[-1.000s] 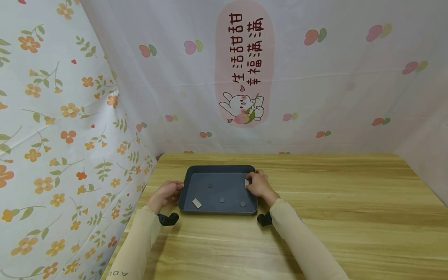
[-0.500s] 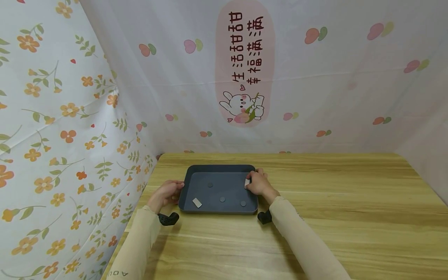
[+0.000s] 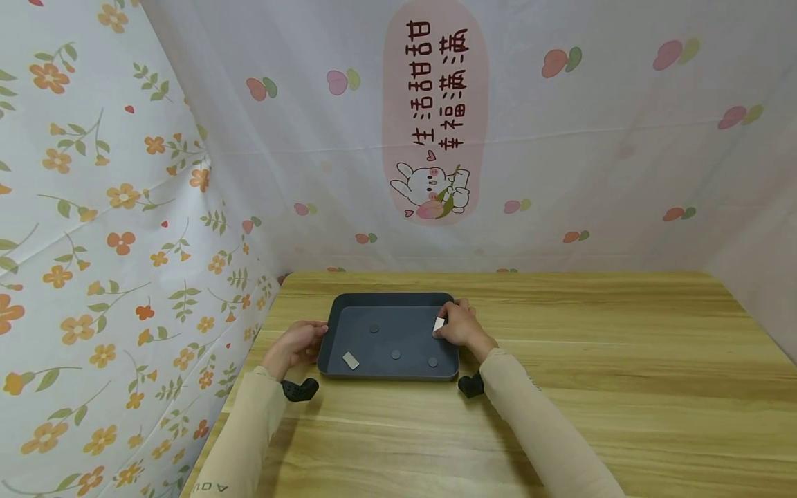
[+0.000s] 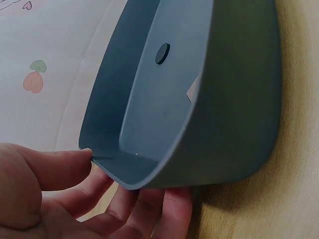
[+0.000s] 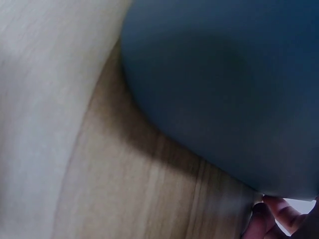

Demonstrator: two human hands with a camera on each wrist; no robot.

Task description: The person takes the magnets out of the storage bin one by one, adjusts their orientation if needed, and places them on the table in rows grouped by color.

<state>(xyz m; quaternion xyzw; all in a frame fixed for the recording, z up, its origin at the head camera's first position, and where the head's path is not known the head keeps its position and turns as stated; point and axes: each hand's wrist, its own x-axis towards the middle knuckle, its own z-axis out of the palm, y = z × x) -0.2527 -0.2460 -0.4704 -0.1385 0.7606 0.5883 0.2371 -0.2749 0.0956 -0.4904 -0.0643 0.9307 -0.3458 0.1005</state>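
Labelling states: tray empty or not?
Not empty: in the head view, three grey discs and a pale rectangular piece lie inside the tray.

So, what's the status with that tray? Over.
Left fingers holding tray at left end. Right fingers on pale block near its right wall. Three gray discs, second pale block inside; nothing visibly blocking.

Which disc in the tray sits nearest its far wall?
The leftmost disc; the middle disc and rightmost disc lie closer to the near wall of the tray.

The tray (image 3: 407,325) holds three discs (image 3: 396,355) (right of a block (image 3: 351,360)).
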